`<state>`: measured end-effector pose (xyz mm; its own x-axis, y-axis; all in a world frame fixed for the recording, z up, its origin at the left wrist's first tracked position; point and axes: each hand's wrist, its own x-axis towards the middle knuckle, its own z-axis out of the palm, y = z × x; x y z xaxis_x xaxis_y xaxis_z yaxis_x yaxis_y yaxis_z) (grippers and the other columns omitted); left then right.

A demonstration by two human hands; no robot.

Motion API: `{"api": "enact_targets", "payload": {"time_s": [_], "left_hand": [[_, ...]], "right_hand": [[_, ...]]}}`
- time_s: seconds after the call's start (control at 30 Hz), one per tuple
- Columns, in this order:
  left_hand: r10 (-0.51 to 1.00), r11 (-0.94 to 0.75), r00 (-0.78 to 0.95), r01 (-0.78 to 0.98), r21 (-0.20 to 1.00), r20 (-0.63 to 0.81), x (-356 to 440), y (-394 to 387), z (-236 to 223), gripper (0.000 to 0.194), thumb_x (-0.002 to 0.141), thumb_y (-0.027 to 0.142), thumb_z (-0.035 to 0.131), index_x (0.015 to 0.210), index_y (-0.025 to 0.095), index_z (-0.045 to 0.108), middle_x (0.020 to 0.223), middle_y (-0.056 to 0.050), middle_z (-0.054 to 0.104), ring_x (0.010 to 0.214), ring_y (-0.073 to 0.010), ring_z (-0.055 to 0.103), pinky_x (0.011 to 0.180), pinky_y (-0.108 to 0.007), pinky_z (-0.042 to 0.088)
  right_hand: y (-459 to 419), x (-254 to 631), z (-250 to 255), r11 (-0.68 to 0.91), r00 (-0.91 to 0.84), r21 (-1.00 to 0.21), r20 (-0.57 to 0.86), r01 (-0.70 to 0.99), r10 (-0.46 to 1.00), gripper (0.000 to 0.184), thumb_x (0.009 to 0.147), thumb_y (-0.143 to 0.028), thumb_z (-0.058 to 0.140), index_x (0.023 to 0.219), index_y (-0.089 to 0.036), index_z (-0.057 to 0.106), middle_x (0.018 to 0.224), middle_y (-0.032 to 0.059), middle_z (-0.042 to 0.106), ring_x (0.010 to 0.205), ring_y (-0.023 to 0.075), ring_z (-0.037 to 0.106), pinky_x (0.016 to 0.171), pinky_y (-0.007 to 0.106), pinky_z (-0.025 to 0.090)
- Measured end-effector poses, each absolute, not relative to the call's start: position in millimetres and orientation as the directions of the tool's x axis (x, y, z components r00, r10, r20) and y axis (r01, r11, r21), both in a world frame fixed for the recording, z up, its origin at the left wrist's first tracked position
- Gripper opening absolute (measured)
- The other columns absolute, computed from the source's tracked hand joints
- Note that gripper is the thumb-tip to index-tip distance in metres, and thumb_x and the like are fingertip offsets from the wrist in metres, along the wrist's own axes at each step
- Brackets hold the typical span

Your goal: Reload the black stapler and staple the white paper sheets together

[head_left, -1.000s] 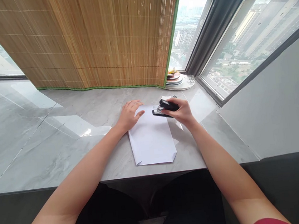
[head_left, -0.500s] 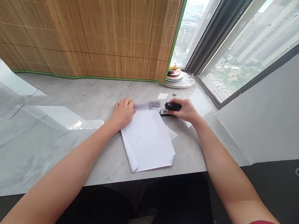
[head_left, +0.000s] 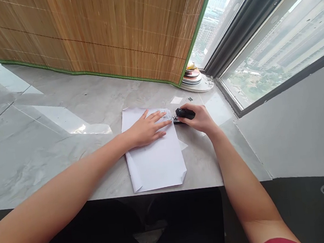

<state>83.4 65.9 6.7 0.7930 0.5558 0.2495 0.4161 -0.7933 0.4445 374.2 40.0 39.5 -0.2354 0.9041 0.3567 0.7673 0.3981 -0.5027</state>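
A white sheet of paper (head_left: 157, 167), possibly several layers, lies on the marble-look counter with folded lower corners. Dark print or writing shows near its top right, partly under my fingers. My left hand (head_left: 148, 129) rests flat across the upper part of the paper, fingers spread toward the right edge. Just beyond that edge, my right hand (head_left: 198, 117) is wrapped round a black stapler (head_left: 185, 113). The stapler's front end meets the paper's upper right edge beside my left fingertips; whether the paper lies between its jaws I cannot tell.
A stack of plates (head_left: 194, 79) stands in the corner by the window. A bamboo blind (head_left: 96, 31) hangs along the back. A small dark piece, perhaps staples (head_left: 190, 99), lies behind the stapler. The counter's front edge (head_left: 109, 198) runs close below the paper.
My left hand has moved from the paper's top left corner to lie flat across its upper part. The paper's raised top edge now lies flat. The stapler stays at the right edge.
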Motion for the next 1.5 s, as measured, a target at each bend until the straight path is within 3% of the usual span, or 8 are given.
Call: {"api": "enact_targets", "payload": {"time_s": [0.23,0.47,0.6,1.5], "left_hand": [[0.539,-0.768,0.809,0.357,0.531,0.235,84,66,-3,0.053,0.101,0.050,0.070,0.153,0.042,0.068,0.176,-0.004,0.049,0.167,-0.0402,0.037,0.138,-0.064,0.008],[0.524,-0.814,0.850,0.478,0.330,0.061,85,58,13,0.061,0.113,0.052,0.049,0.173,0.042,0.044,0.187,-0.004,0.027,0.173,-0.0369,0.024,0.137,-0.069,0.006],[0.525,-0.821,0.850,0.495,0.283,0.036,85,56,17,0.063,0.114,0.055,0.045,0.175,0.043,0.039,0.187,-0.004,0.023,0.173,-0.0374,0.023,0.137,-0.069,0.007],[0.538,-0.814,0.841,0.502,0.293,0.053,85,55,17,0.061,0.114,0.055,0.046,0.173,0.043,0.044,0.187,-0.005,0.026,0.171,-0.0391,0.027,0.136,-0.072,0.009]], "right_hand": [[34,355,45,0.417,-0.274,-0.524,0.330,0.743,0.903,0.022,0.093,-0.035,0.076,0.111,-0.024,0.079,0.098,0.0045,0.082,0.087,0.0258,0.073,0.087,0.040,0.057],[33,346,43,0.442,-0.270,-0.513,0.377,0.736,0.886,0.026,0.093,-0.030,0.074,0.118,-0.025,0.080,0.108,0.0049,0.083,0.098,0.0271,0.075,0.092,0.040,0.058],[32,341,42,0.434,-0.276,-0.499,0.361,0.750,0.891,0.027,0.093,-0.027,0.073,0.119,-0.026,0.081,0.102,0.0042,0.081,0.094,0.0259,0.073,0.091,0.039,0.057],[30,329,44,0.371,-0.242,-0.466,0.314,0.803,0.918,0.027,0.092,-0.026,0.069,0.117,-0.027,0.081,0.103,0.0051,0.080,0.099,0.0291,0.072,0.091,0.042,0.054]]}}
